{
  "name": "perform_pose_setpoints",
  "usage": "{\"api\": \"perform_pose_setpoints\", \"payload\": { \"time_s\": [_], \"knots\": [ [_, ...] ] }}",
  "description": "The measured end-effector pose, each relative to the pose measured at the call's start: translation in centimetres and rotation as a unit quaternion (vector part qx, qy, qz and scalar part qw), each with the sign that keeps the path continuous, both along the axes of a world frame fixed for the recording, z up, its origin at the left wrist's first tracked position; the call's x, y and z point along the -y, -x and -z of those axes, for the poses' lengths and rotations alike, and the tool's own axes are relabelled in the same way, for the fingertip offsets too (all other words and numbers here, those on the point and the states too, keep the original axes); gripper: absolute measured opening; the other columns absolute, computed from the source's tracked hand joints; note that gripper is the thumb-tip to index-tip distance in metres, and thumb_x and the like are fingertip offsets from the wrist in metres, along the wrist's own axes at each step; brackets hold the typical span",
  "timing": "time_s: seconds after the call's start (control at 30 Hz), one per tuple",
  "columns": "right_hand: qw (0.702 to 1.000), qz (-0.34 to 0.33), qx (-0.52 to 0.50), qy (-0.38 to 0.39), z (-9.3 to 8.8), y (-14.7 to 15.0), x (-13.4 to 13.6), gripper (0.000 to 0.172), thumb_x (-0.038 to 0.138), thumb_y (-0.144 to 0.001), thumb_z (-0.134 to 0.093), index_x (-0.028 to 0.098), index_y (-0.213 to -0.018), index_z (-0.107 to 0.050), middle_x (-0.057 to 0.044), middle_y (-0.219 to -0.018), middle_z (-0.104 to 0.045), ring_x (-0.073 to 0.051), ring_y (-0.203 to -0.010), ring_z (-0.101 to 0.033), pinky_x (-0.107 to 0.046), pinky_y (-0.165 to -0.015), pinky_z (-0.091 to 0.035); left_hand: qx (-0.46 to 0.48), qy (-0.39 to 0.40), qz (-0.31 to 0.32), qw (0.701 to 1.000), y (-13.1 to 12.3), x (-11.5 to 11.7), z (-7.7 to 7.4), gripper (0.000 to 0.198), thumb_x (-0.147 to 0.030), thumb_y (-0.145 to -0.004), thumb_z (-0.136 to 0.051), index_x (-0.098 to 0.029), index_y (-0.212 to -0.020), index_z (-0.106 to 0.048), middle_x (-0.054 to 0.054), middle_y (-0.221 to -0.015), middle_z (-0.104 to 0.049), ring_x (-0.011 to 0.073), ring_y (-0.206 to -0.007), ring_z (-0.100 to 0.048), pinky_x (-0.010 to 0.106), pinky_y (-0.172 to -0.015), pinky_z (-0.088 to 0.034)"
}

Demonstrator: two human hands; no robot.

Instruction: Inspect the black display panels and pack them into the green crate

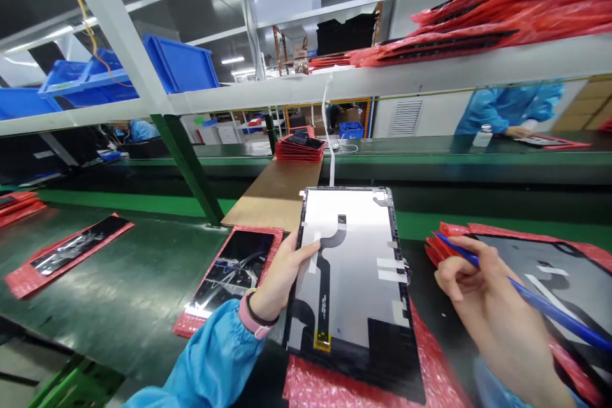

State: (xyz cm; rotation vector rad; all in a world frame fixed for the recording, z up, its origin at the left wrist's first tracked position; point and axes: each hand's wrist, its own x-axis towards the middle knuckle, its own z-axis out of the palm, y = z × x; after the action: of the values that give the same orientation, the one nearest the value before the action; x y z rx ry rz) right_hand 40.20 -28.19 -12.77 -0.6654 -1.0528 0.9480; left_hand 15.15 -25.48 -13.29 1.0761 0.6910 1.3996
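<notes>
My left hand (280,274) grips the left edge of a display panel (354,280), its thumb lying on the back. The panel is tilted up toward me, showing a grey-white backing, a dark ribbon cable (324,293), pale tape strips and a black lower part. Under its lower end lies red bubble wrap (329,386). To the right, my right hand (497,306) is closed around a slim blue pen-like tool (549,309), apart from the panel. Beneath that hand, another panel (521,255) rests on red bubble wrap, partly hidden.
Dark screens (239,261) lie on red wrap to the left. A tan board (275,191) leads back to a stacked red pile (299,146). A white shelf beam (287,92) and green post (186,166) stand ahead. A co-worker in blue sleeves (502,108) works across the line.
</notes>
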Motion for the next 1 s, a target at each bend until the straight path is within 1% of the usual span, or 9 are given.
{"api": "perform_pose_setpoints", "payload": {
  "time_s": [0.13,0.27,0.37,0.43,0.53,0.63,0.8,0.93,1.0],
  "knots": [
    [0.997,-0.015,0.076,-0.001,-0.3,0.6,-0.1,0.016,0.039,-0.086,-0.060,0.024,-0.089,-0.067,0.001,-0.061,-0.063,-0.009,-0.052,-0.053,-0.018,-0.050,-0.044,0.014,-0.045,-0.018,0.999,-0.2,0.1,-0.9,0.040,-0.023,-0.074,-0.070,-0.021,-0.113,-0.061,0.004,-0.110,-0.069,0.0237,-0.101,-0.064,0.030,-0.084,-0.050],
    [0.994,-0.046,0.096,0.023,-0.3,1.0,0.1,0.025,0.043,-0.082,-0.064,0.026,-0.100,-0.068,-0.003,-0.077,-0.070,-0.016,-0.068,-0.064,-0.025,-0.065,-0.053,0.016,-0.073,-0.038,0.996,-0.6,0.1,-1.8,0.036,-0.025,-0.076,-0.069,-0.022,-0.111,-0.063,0.003,-0.110,-0.069,0.0230,-0.099,-0.065,0.029,-0.084,-0.051],
    [0.989,0.003,0.146,0.037,-0.2,1.0,0.3,0.032,0.043,-0.077,-0.069,0.026,-0.104,-0.069,-0.004,-0.090,-0.071,-0.022,-0.082,-0.065,-0.030,-0.073,-0.053,0.030,-0.104,-0.050,0.993,-1.0,0.2,-2.2,0.036,-0.023,-0.078,-0.067,-0.024,-0.115,-0.062,0.002,-0.112,-0.068,0.0210,-0.100,-0.064,0.027,-0.082,-0.052],
    [0.981,0.036,0.188,0.032,-0.3,1.0,0.3,0.026,0.042,-0.074,-0.071,0.025,-0.093,-0.070,-0.004,-0.086,-0.069,-0.022,-0.083,-0.064,-0.028,-0.069,-0.051,0.033,-0.119,-0.054,0.991,-1.3,0.1,-2.3,0.037,-0.023,-0.080,-0.066,-0.024,-0.117,-0.061,0.002,-0.113,-0.068,0.0198,-0.100,-0.064,0.025,-0.081,-0.052],
    [0.977,0.045,0.207,0.029,-0.5,0.9,0.0,0.022,0.043,-0.071,-0.072,0.022,-0.076,-0.069,-0.001,-0.073,-0.065,-0.019,-0.070,-0.060,-0.026,-0.059,-0.046,0.028,-0.119,-0.056,0.991,-1.6,0.0,-2.2,0.036,-0.022,-0.080,-0.066,-0.024,-0.116,-0.062,0.002,-0.113,-0.068,0.0186,-0.099,-0.065,0.023,-0.080,-0.052],
    [0.978,0.063,0.197,0.033,-0.6,0.8,-0.4,0.022,0.043,-0.071,-0.071,0.022,-0.074,-0.068,-0.001,-0.076,-0.064,-0.019,-0.070,-0.058,-0.026,-0.061,-0.045,0.031,-0.111,-0.051,0.992,-1.7,-0.4,-1.9,0.038,-0.022,-0.080,-0.066,-0.025,-0.118,-0.061,0.002,-0.114,-0.068,0.0187,-0.099,-0.065,0.023,-0.079,-0.052],
    [0.971,0.020,0.240,0.004,-0.5,1.1,-0.7,0.024,0.041,-0.082,-0.058,0.022,-0.069,-0.061,0.001,-0.065,-0.054,-0.016,-0.063,-0.051,-0.025,-0.057,-0.041,0.033,-0.103,-0.057,0.993,-1.9,-0.9,-1.8,0.045,-0.024,-0.079,-0.068,-0.024,-0.123,-0.058,0.004,-0.118,-0.066,0.0211,-0.103,-0.064,0.025,-0.081,-0.053],
    [0.954,0.088,0.285,0.007,-0.6,1.9,-0.6,0.021,0.039,-0.080,-0.060,0.022,-0.070,-0.053,0.005,-0.056,-0.039,-0.012,-0.053,-0.038,-0.023,-0.050,-0.032,0.016,-0.107,-0.071,0.992,-1.8,-0.8,-1.7,0.046,-0.026,-0.079,-0.068,-0.024,-0.124,-0.058,0.005,-0.119,-0.066,0.0220,-0.105,-0.063,0.027,-0.084,-0.052],
    [0.948,0.106,0.299,0.020,-0.6,2.2,-0.7,0.024,0.039,-0.079,-0.061,0.022,-0.067,-0.047,0.007,-0.054,-0.033,-0.010,-0.051,-0.031,-0.023,-0.048,-0.029,0.003,-0.114,-0.072,0.991,-1.7,-0.7,-1.5,0.045,-0.026,-0.080,-0.067,-0.025,-0.124,-0.058,0.004,-0.119,-0.065,0.0215,-0.107,-0.062,0.027,-0.086,-0.051]
  ]
}}
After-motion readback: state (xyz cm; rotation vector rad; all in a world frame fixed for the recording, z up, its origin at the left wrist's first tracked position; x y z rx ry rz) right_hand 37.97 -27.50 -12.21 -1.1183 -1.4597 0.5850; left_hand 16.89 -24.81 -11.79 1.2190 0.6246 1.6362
